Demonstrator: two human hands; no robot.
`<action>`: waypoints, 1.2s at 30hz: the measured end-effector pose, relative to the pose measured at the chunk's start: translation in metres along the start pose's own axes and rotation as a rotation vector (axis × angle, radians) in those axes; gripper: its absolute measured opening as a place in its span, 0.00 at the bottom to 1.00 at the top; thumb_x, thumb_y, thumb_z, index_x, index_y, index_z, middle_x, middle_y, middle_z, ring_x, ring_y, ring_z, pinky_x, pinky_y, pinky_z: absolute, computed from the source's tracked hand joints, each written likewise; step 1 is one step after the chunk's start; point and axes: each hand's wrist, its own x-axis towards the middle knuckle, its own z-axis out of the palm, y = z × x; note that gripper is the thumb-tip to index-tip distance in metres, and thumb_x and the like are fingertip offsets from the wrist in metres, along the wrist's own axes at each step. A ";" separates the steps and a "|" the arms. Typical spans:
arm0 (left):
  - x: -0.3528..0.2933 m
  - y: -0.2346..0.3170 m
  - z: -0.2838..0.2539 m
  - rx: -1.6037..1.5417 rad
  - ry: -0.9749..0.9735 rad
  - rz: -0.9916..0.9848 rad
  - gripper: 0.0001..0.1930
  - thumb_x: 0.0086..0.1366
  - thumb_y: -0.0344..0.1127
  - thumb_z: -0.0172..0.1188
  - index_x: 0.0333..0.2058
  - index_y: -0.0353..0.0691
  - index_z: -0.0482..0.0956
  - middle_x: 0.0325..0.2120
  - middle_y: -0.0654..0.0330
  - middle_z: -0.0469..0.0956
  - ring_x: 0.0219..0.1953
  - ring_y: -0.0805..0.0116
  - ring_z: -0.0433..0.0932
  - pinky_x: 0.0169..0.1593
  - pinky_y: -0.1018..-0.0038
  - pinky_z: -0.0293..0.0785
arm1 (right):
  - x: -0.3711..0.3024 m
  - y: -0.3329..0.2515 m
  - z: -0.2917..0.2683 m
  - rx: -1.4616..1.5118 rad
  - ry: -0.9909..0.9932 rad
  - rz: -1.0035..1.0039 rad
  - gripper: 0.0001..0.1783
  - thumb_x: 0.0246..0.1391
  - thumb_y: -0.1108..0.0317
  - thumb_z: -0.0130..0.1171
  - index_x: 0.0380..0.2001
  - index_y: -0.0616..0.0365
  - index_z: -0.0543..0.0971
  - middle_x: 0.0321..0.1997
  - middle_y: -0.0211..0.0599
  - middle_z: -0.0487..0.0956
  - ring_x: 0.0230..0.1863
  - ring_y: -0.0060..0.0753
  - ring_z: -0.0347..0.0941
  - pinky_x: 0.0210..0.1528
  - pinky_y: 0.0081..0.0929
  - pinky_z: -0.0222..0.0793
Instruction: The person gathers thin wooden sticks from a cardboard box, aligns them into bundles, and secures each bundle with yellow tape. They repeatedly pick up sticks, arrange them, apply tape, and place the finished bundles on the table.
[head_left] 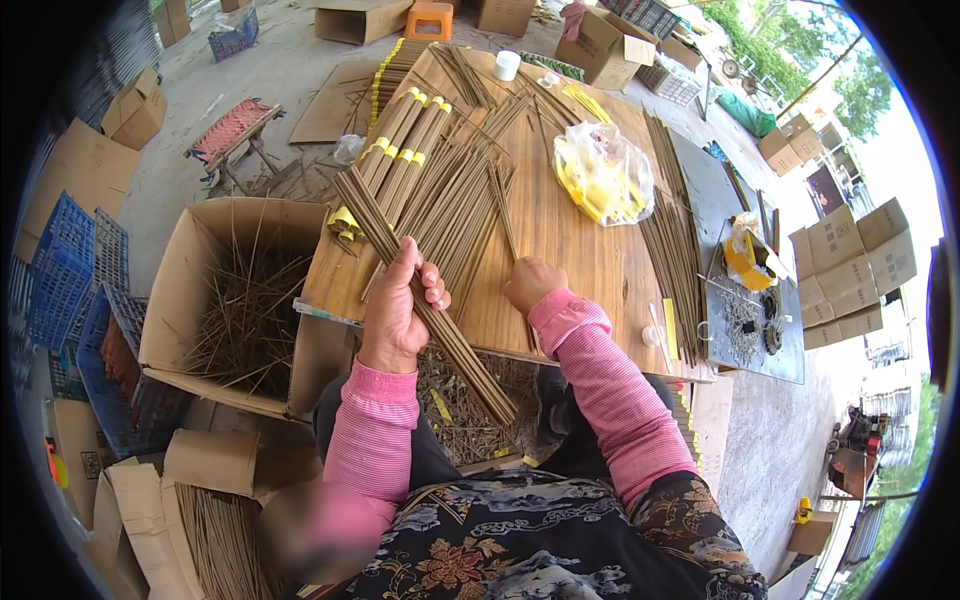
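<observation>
My left hand (393, 318) is closed round a bundle of thin brown sticks (465, 370), which slants from over the table's left side down past its front edge. Fingers curled, my right hand (535, 284) rests at the front of the wooden table (615, 280). It grips a few thin brown sticks (502, 212) that poke out beyond the fist. Between and beyond my hands lie many loose sticks (450, 220). Bundles with yellow bands (405, 150) are lined up at the table's left edge.
A clear bag of yellow strips (603, 180) and a white cup (507, 66) stand on the table. At left is a carton of tangled sticks (165, 310); below it, another carton (130, 520) holds sticks. A grey board (715, 185) with a yellow container (748, 258) adjoins the right side.
</observation>
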 end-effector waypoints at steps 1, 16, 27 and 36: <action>0.000 0.000 0.000 0.001 -0.001 0.000 0.16 0.56 0.49 0.58 0.22 0.46 0.65 0.14 0.65 0.66 0.14 0.76 0.63 0.18 0.80 0.61 | 0.003 0.001 0.001 -0.013 0.000 -0.025 0.17 0.45 0.61 0.49 0.30 0.66 0.76 0.36 0.50 0.77 0.38 0.45 0.74 0.40 0.35 0.70; 0.003 -0.004 -0.001 0.008 0.027 -0.033 0.15 0.59 0.47 0.54 0.23 0.44 0.66 0.31 0.47 0.76 0.33 0.59 0.77 0.41 0.63 0.76 | -0.033 0.013 -0.024 0.286 0.266 -0.110 0.16 0.39 0.61 0.53 0.20 0.67 0.74 0.20 0.54 0.74 0.26 0.50 0.73 0.31 0.37 0.69; 0.002 -0.006 -0.003 -0.018 0.021 -0.083 0.16 0.57 0.47 0.58 0.30 0.39 0.69 0.23 0.54 0.75 0.25 0.65 0.76 0.32 0.69 0.76 | -0.094 -0.039 -0.043 0.400 0.004 -0.465 0.11 0.38 0.62 0.55 0.21 0.61 0.74 0.19 0.46 0.74 0.24 0.44 0.73 0.28 0.34 0.68; -0.012 -0.008 0.027 0.114 -0.078 0.135 0.10 0.57 0.37 0.59 0.26 0.40 0.69 0.16 0.62 0.70 0.17 0.73 0.68 0.22 0.77 0.68 | -0.096 -0.014 -0.020 0.697 0.236 -0.669 0.17 0.38 0.66 0.58 0.34 0.61 0.69 0.27 0.46 0.74 0.29 0.49 0.72 0.33 0.36 0.68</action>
